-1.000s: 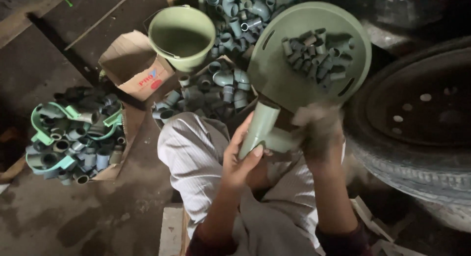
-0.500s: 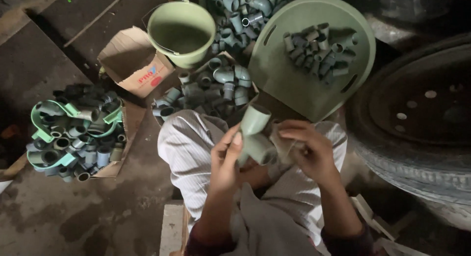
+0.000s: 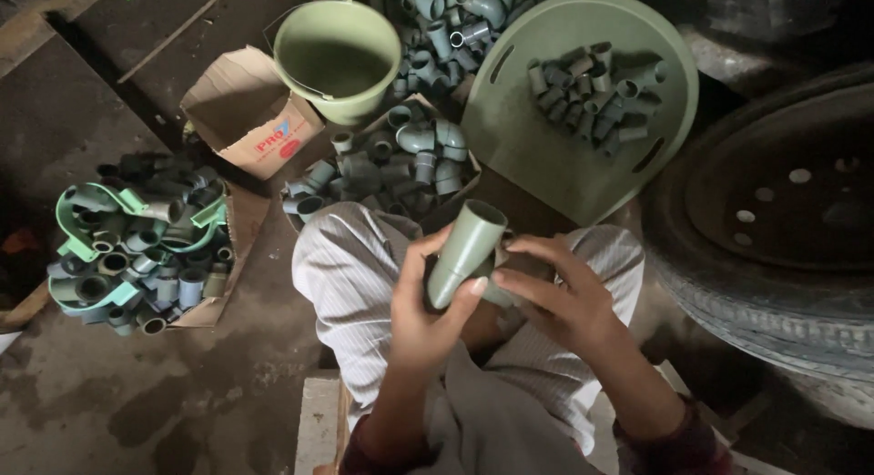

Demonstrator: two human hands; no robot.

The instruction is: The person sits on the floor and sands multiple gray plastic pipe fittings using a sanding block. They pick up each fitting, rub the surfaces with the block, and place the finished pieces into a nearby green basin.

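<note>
Both my hands meet over my lap, above my striped trousers (image 3: 350, 266). My left hand (image 3: 426, 313) wraps around a grey-green plastic pipe fitting (image 3: 466, 249), a short tube with its open end tilted up. My right hand (image 3: 557, 298) holds the same fitting from the right, fingers covering its lower part. Whether a second piece sits under those fingers is hidden.
A round green tray (image 3: 537, 156) with several small fittings lies ahead. A green bucket (image 3: 337, 56) and a cardboard box (image 3: 250, 120) stand at the back left. Piles of grey fittings fill an open box (image 3: 401, 161) and a cardboard sheet (image 3: 146, 243). A tyre (image 3: 774, 247) lies right.
The green tray, held up near my hands before, now rests further off on the floor. My hands have come together low over my lap around the fitting.
</note>
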